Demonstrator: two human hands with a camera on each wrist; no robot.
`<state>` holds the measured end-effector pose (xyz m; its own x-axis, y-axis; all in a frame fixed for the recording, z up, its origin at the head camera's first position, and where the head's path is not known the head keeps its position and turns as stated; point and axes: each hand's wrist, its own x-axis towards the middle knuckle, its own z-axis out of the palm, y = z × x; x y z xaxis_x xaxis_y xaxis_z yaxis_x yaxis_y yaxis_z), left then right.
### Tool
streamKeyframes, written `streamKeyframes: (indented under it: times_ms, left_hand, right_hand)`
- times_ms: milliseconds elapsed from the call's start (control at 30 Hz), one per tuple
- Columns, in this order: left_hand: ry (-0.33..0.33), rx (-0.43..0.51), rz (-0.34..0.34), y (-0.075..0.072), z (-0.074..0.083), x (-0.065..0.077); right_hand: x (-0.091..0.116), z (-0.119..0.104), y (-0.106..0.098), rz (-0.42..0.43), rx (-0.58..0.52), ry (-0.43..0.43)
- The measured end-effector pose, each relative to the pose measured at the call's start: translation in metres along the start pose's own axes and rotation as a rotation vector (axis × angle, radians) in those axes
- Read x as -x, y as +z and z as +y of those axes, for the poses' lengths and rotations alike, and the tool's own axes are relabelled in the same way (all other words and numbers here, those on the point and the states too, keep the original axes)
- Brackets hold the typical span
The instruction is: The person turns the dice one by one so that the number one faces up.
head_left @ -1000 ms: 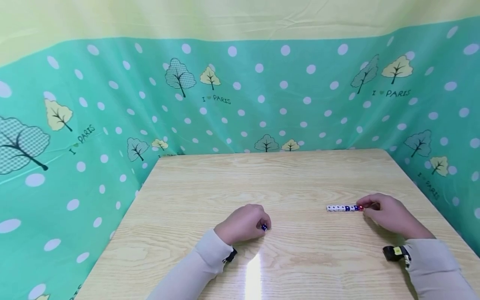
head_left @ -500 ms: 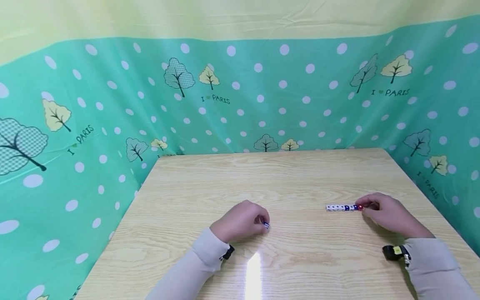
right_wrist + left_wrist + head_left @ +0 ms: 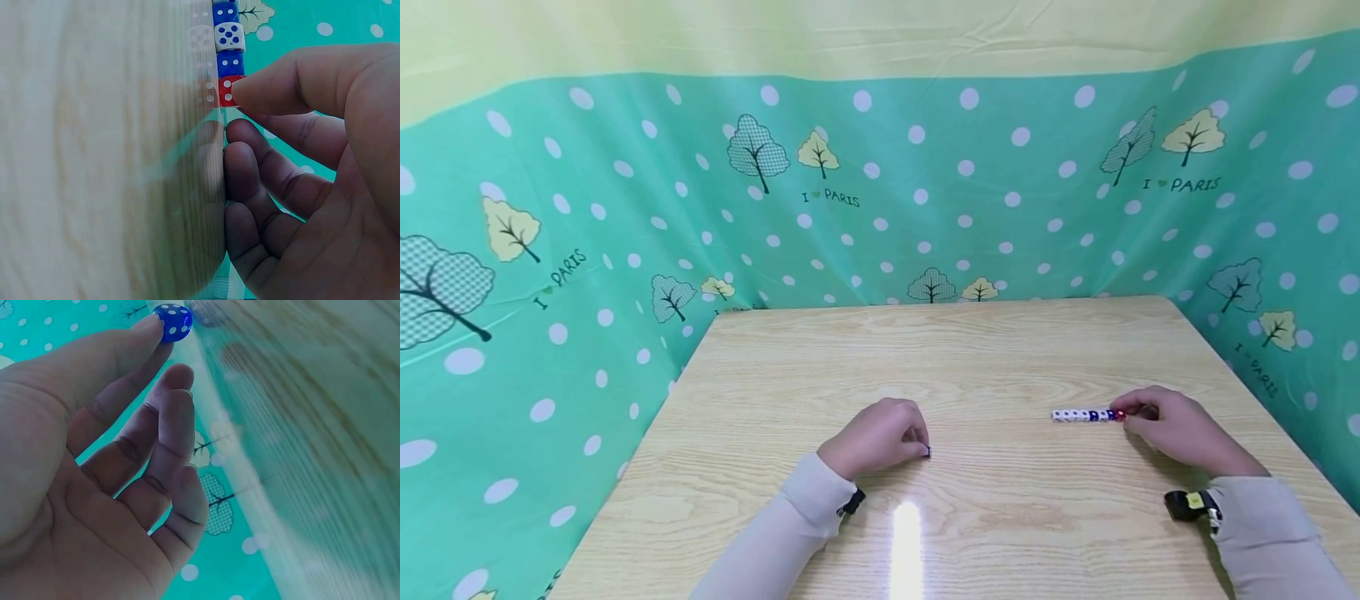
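Note:
Between thumb and forefinger my left hand pinches a blue die with white pips, low over the middle of the table; the other fingers are loosely bent. To the right lies a straight row of dice, white ones at its left and blue and white ones mixed further right. A red die makes the right end of that row, touching a blue die. My right hand pinches the red die with thumb and forefinger. In the head view the left hand mostly hides its die.
The wooden table has a glossy top with a bright light reflection near the front. A green dotted curtain with printed trees hangs behind it and along both sides.
My left hand has moved slightly left and up in the head view, and the blue die has turned in its fingers. The right hand and the row have stayed put.

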<state>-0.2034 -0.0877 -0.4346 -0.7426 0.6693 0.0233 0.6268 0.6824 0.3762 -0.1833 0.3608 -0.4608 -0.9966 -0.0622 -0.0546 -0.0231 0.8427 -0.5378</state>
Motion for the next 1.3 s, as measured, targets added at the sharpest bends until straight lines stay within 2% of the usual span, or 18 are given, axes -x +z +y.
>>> streamKeyframes:
  times_ms: [567,800,1067,1300]
  left_hand:
    - [0.015,-0.022,0.001,0.004,-0.002,-0.002]
    - [0.031,-0.030,-0.002,0.004,0.006,0.002]
    - [0.042,-0.188,0.017,0.011,0.016,0.002]
    - [0.041,-0.165,0.043,0.013,0.015,0.002]
  right_hand:
    - [0.001,-0.001,-0.001,0.002,-0.006,0.003]
    - [0.002,0.000,0.000,0.006,-0.002,-0.002]
    - [0.002,0.000,0.000,0.005,-0.013,-0.003]
    - [0.002,0.000,0.000,0.001,-0.008,0.001]
